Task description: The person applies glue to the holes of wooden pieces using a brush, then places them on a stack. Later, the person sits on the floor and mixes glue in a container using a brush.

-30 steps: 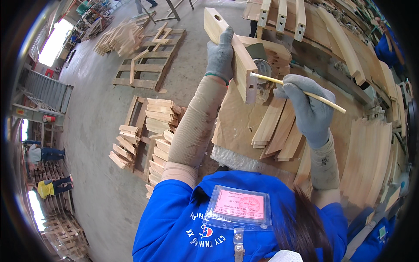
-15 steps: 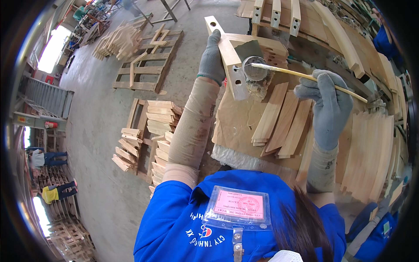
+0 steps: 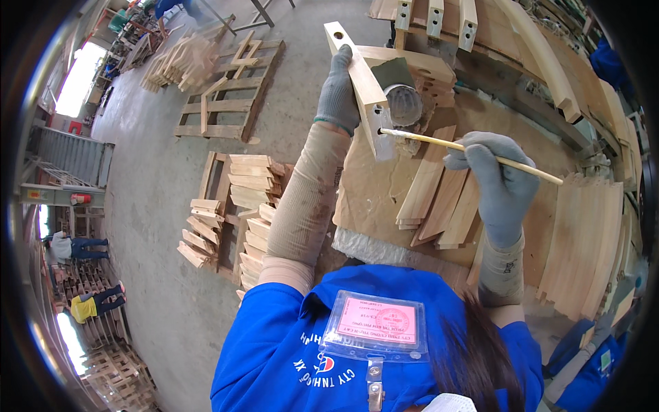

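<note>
My left hand (image 3: 338,93), in a grey glove, is closed around a pale wooden bar (image 3: 362,77) with holes in its ends. The bar slants over the table, its near end toward me. In my gloved right hand (image 3: 506,182) is a thin paintbrush (image 3: 473,147), pinched between thumb and fingers. Its white tip meets the bar's near end at a dark hole. Just beyond that tip stands a clear round cup (image 3: 403,105), beside a dark grey-green sheet (image 3: 392,74).
Several flat wooden slats (image 3: 439,196) lie on the brown-covered table (image 3: 367,199). More slats (image 3: 576,247) stand to the right. Bars with holes (image 3: 435,20) rest at the back. On the floor at left are pallets (image 3: 226,106) and stacked wood pieces (image 3: 254,178). Other people (image 3: 86,305) are farther off.
The brush tip has moved from the cup down and left to the bar's near end. My right hand has shifted a little left and toward me. The bar stays held.
</note>
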Motion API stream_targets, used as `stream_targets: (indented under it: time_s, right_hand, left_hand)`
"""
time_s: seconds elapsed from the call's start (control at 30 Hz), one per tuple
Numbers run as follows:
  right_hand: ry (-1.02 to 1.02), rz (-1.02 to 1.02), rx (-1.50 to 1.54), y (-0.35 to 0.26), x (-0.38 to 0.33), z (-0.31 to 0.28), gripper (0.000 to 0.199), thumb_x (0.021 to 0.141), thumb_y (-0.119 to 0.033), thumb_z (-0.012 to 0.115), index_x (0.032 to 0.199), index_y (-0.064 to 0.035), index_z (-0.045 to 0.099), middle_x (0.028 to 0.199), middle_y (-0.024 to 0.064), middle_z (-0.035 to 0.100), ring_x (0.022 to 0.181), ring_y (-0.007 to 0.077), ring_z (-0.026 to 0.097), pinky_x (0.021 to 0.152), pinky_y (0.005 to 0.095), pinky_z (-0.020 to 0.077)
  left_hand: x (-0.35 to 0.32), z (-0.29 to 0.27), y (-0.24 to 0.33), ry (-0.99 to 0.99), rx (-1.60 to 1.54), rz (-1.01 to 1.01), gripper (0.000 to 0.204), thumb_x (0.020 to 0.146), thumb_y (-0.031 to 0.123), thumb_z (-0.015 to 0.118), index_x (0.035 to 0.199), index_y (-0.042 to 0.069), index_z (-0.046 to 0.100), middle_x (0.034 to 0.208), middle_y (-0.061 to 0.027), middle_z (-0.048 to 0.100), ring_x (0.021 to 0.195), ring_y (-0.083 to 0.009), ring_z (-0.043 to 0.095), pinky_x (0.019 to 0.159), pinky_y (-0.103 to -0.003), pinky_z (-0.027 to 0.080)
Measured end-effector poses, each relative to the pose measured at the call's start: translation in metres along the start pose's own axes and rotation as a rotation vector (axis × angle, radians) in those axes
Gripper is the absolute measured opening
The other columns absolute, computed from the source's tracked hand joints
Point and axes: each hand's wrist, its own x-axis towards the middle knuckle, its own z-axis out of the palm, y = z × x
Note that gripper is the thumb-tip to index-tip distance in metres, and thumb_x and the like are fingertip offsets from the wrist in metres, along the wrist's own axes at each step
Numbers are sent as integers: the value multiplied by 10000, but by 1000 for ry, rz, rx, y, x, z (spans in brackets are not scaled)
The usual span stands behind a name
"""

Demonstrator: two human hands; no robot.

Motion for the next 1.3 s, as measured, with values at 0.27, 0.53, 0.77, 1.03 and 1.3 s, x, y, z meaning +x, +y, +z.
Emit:
stream_targets:
  time_s: [0.27,0.53,0.77,1.03,1.3]
  right_hand:
    - [-175,-133,-245,9,9,12,68,837,-29,634,858,35,624,690,84,643,588,102,615,519,214,465]
    - [-157,-79,-237,16,4,15,53,851,-7,608,879,32,630,676,81,648,578,103,620,536,207,486]
    - [-31,-114,-153,27,0,23,66,867,-22,600,890,35,624,695,74,649,646,106,651,567,201,507]
    - [10,-93,-30,27,-4,30,80,878,-43,597,898,31,620,739,70,653,657,100,645,569,201,506]
    - [65,-80,-212,12,-18,27,65,871,-20,594,894,38,614,736,79,650,660,99,636,593,210,510]
  left_hand:
    - [13,-6,-9,73,122,121,512,834,369,642,1074,-42,454,888,-135,569,720,-200,615,616,-319,530]
    - [17,-10,-6,173,224,155,562,818,423,646,1065,-55,483,888,-139,592,727,-203,623,630,-309,524]
    - [16,-13,-1,190,223,136,618,805,384,668,1118,-47,354,978,-177,532,796,-231,610,669,-329,536]
    - [15,-17,-1,204,236,169,623,802,384,673,1122,-52,364,994,-186,536,805,-236,609,676,-333,532]
    - [15,-21,-1,230,199,142,551,825,459,617,1089,-16,525,875,-126,613,713,-204,629,624,-312,523]
